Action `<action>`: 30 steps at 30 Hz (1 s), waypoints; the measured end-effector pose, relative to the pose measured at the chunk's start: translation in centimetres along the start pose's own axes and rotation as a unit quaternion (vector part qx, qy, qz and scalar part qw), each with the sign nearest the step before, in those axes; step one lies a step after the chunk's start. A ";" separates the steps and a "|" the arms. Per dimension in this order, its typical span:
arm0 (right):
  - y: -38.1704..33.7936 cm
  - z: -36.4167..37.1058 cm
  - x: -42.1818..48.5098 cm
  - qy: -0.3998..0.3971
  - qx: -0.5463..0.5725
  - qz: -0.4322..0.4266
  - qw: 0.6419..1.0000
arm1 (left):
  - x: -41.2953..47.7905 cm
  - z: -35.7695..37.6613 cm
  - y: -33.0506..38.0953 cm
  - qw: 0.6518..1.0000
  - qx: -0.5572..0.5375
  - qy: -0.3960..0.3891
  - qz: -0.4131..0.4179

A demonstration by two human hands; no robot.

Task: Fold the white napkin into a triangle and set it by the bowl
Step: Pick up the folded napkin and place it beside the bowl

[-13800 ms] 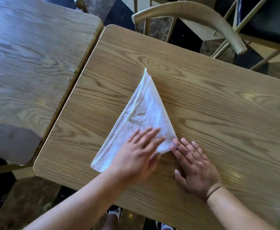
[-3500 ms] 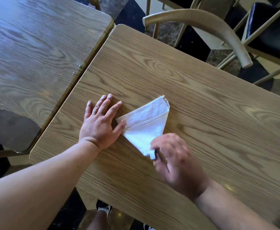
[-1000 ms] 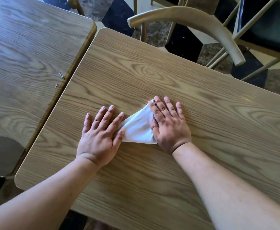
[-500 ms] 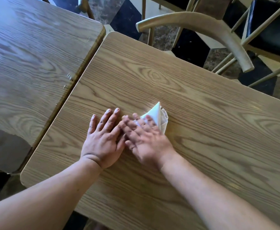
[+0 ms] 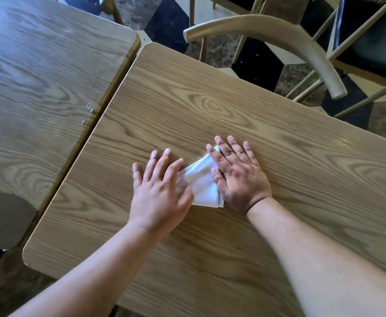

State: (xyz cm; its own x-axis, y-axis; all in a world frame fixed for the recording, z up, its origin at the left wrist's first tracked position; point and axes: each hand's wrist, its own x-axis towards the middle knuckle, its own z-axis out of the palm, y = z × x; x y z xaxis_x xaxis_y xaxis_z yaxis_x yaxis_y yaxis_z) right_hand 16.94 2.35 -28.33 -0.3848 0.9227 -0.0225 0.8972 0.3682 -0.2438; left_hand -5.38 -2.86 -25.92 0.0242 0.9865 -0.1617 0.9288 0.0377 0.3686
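The white napkin [image 5: 202, 184], folded small into a triangle, lies flat on the wooden table [image 5: 290, 170]. My left hand [image 5: 159, 191] lies palm down on its left edge, fingers spread. My right hand [image 5: 239, 177] presses flat on its right side, fingers spread and pointing away from me. Only the strip of napkin between the two hands shows. No bowl is in view.
A second wooden table [image 5: 38, 88] butts against the left side with a narrow gap. A curved wooden chair back [image 5: 279, 30] stands beyond the far edge, with a black-cushioned chair [image 5: 370, 42] behind it at the top right.
My right hand has slid from the napkin's left part to its right side, uncovering the middle. My left hand has stayed at the left edge. Since 3.5 s ago the napkin was folded smaller.
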 end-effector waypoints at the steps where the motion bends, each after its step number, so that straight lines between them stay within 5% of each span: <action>1: 0.0 0.1 0.0 0.002 -0.001 -0.001 1.000 | 0.2 0.5 1.7 0.999 0.005 0.004 0.031; 5: 0.4 0.1 0.0 -0.008 -0.018 -0.019 1.000 | 0.7 2.6 5.0 0.991 0.007 -0.018 0.133; 13: -0.1 0.0 -0.1 -0.025 0.001 0.004 1.000 | -2.7 1.3 -3.1 0.992 0.043 0.034 0.116; 17: -1.1 -1.6 0.1 -0.086 0.011 0.035 0.996 | -1.7 -1.2 -0.9 0.998 0.032 -0.024 0.057; 22: -4.4 -3.7 -2.1 -0.087 0.122 0.225 0.963 | -0.2 -4.8 4.2 0.975 -0.020 -0.178 -0.133; 25: -4.3 -5.6 -6.4 0.023 0.220 0.345 0.912 | -1.2 -5.4 7.2 0.928 -0.226 -0.231 -0.187; 27: -3.3 -7.2 -9.3 0.028 0.291 0.438 0.850 | -2.4 -5.6 9.3 0.879 -0.352 -0.253 -0.197; 30: -2.7 -9.8 -12.8 -0.014 0.549 0.519 0.655 | -4.6 -6.0 12.7 0.829 -0.442 -0.283 -0.194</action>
State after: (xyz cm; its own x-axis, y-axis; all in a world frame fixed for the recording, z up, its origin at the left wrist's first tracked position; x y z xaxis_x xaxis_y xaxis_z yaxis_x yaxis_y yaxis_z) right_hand 21.58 -9.32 -17.89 0.2906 0.6023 -0.7435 -0.0128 -0.7745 -0.6325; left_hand 4.05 -6.00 -15.02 0.1883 0.6505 -0.7358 0.2802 0.6825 0.6751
